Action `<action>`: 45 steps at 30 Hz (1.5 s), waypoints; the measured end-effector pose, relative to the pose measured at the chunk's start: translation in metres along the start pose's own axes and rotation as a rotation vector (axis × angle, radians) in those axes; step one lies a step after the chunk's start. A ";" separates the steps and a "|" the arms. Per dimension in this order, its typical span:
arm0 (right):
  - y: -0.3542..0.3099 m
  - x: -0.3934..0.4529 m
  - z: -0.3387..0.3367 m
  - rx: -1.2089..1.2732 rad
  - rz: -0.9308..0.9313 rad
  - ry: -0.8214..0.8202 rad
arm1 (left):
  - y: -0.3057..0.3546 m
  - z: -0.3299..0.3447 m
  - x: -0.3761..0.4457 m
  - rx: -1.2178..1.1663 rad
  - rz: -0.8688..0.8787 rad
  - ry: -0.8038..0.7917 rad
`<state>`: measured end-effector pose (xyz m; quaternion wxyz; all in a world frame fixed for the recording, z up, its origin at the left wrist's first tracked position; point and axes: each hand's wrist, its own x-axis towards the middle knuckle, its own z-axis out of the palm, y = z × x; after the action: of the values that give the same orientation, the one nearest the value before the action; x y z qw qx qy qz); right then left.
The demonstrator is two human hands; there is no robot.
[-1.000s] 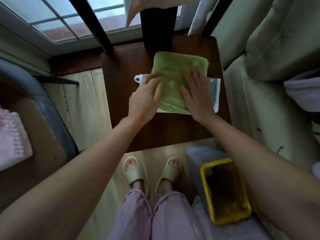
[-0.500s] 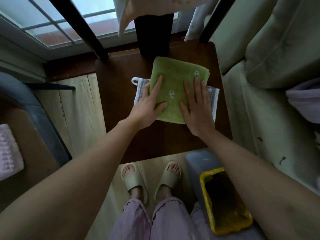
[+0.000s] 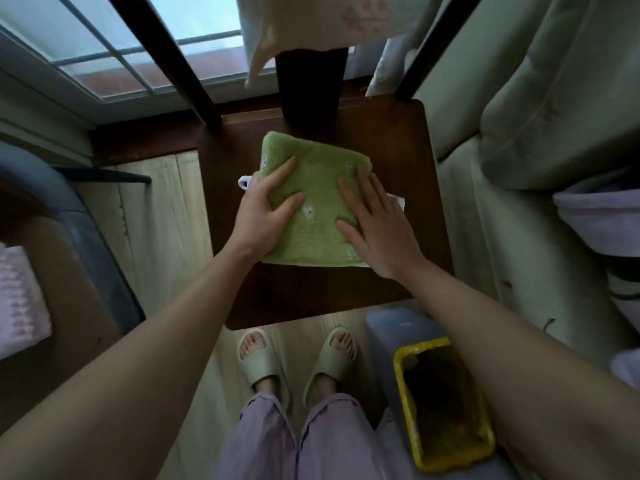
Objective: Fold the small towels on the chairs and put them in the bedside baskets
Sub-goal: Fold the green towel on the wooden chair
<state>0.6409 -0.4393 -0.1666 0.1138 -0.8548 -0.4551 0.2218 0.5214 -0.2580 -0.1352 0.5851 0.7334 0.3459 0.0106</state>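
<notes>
Both bare arms reach forward and down, converging toward the middle. The left hand point(image 3: 266, 211) lies flat with fingers spread. The right hand point(image 3: 377, 225) lies flat beside it, fingers straight.

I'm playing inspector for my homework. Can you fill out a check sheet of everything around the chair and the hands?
Surface: dark wooden chair seat, bare wood at the near edge.
Job's things: folded green towel lies on the seat, on top of a white towel that peeks out at both sides.
Clutter: yellow-lined bin on the floor by the feet.
Hands: left hand and right hand press flat on the green towel.
Cables: nothing seen.
Surroundings: window behind the chair, pale sofa on the right, pink cloth at far left.
</notes>
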 end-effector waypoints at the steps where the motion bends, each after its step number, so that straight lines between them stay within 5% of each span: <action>1: -0.005 0.001 0.000 -0.010 0.005 -0.020 | -0.002 -0.011 -0.008 0.011 0.003 0.029; 7: -0.036 0.012 0.011 -0.109 -0.137 -0.007 | -0.016 -0.071 -0.031 -0.023 -0.060 0.217; 14: -0.026 0.014 0.039 -0.261 -0.375 -0.190 | -0.036 -0.093 -0.045 0.068 -0.091 0.295; 17: -0.021 0.010 0.040 -0.214 -0.276 -0.167 | -0.037 -0.089 -0.043 0.014 -0.094 0.274; 24: -0.018 -0.019 0.040 -0.170 0.304 -0.083 | -0.031 -0.062 -0.020 -0.060 -0.056 0.226; 29: -0.034 -0.020 0.037 -0.105 0.522 -0.008 | -0.034 -0.034 -0.002 0.243 -0.170 0.225; 32: -0.035 -0.016 0.034 -0.179 0.451 0.074 | -0.027 -0.022 -0.006 0.648 -0.003 0.311; 35: -0.018 0.005 0.029 -0.308 0.107 0.079 | -0.029 -0.014 -0.006 0.847 0.230 0.044; 38: 0.002 0.029 0.031 -0.430 -0.130 0.009 | -0.042 -0.009 0.005 0.875 0.215 -0.123; 45: 0.013 0.013 0.038 -0.272 0.346 0.115 | -0.050 -0.008 0.016 0.955 0.069 -0.041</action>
<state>0.6384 -0.4356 -0.2083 -0.0163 -0.9388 -0.3202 0.1256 0.5054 -0.2388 -0.1816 0.1886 0.9313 0.2759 -0.1449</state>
